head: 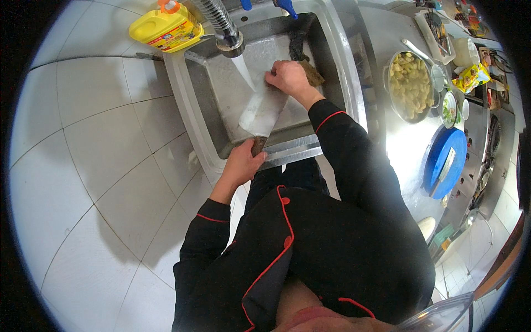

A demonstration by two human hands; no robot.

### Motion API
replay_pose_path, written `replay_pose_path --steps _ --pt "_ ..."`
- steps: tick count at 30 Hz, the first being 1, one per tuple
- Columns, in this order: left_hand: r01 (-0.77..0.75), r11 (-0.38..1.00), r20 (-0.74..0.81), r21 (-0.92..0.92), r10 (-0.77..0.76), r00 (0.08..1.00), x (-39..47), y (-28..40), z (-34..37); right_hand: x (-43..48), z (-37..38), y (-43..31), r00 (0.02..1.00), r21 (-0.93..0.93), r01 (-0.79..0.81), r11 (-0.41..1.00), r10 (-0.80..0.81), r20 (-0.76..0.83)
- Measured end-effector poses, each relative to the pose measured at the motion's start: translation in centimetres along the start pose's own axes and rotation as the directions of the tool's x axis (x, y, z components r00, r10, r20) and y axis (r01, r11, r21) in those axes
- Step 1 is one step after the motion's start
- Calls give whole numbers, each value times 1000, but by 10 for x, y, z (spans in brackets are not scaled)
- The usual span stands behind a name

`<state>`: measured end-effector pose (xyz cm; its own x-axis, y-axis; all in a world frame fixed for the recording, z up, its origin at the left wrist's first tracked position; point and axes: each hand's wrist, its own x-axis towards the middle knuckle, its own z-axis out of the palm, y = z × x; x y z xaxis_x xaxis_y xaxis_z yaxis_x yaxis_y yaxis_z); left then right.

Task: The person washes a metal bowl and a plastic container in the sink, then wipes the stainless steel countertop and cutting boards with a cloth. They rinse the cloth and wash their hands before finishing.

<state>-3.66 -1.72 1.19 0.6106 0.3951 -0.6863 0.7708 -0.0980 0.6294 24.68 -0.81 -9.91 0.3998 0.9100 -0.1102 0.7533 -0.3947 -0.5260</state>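
Note:
A cleaver (264, 111) with a wide metal blade and a brown handle slants across the metal sink (356, 95). My left hand (240, 166) grips its handle at the sink's near rim. At the far end of the blade, the curled fingers of my right hand (290, 78) hold the blade and hide its end. Water (244, 74) pours from the ribbed faucet (230, 42) beside the blade. Just behind my right hand lies a brown sponge (312, 74), and a dark scouring pad (296, 45) is against the sink's far right corner.
A yellow jug (166, 28) stands at the sink's back left. On the counter to the right are a glass bowl of pale cut pieces (410, 87), a small bowl with chopped greens (449, 109), and a blue round board (458, 162) bearing another knife (445, 170). A tiled wall (103, 157) borders the left.

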Motion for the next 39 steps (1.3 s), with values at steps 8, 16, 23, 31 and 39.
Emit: replay_pose_path --steps 8,16,23,31,39 --pt "27 999 12 -41 -26 1000 -3 6 -6 3 18 20 980 225 -158 961 181 -86" --pt "137 979 76 -153 -126 989 -9 18 -16 -5 8 -2 991 273 -131 953 121 53" --pt "170 967 87 -192 -156 984 -12 19 -16 4 17 2 986 249 -156 956 136 96" --pt "131 977 61 -170 -123 991 -11 11 -13 2 9 -7 992 243 -110 964 92 87" --pt "187 939 116 -289 -160 980 -11 16 -15 -4 30 12 943 338 -332 881 310 118"
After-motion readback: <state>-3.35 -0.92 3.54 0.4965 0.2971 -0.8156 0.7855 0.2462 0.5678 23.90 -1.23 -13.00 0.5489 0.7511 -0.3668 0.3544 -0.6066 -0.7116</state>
